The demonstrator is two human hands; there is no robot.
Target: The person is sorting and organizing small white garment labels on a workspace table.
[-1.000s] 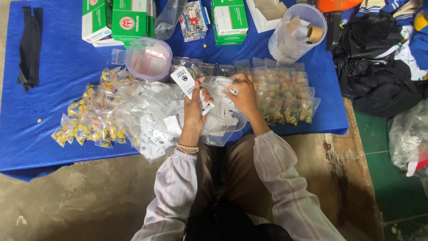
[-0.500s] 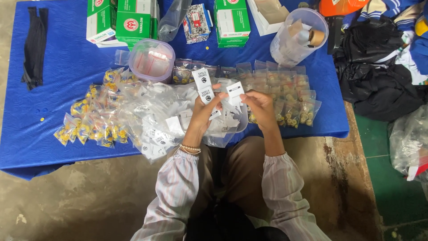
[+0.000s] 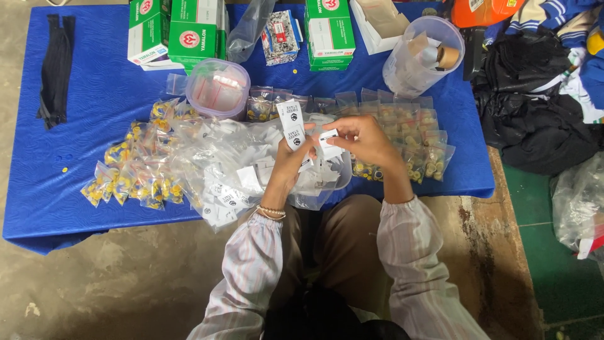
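My left hand (image 3: 286,165) holds a strip of small white paper tags (image 3: 291,123) upright above a clear plastic bag of more white tags (image 3: 239,167). My right hand (image 3: 365,141) pinches one small white tag (image 3: 327,136) right beside the strip, the two hands almost touching. Both hover over the front middle of the blue cloth (image 3: 94,94). Small clear packets with yellow and blue pieces (image 3: 141,173) lie to the left of the bag. A row of similar filled packets (image 3: 409,135) lies to the right, behind my right hand.
A round lidded plastic tub (image 3: 217,88) and a tall clear container (image 3: 421,53) stand behind the packets. Green and white boxes (image 3: 189,31) line the far edge. A black strap (image 3: 55,69) lies far left. Dark clothes (image 3: 535,94) are piled at right.
Both hands rose off the bag of tags and came together. The tag strip in my left hand now stands more upright, with my right hand's tag next to it.
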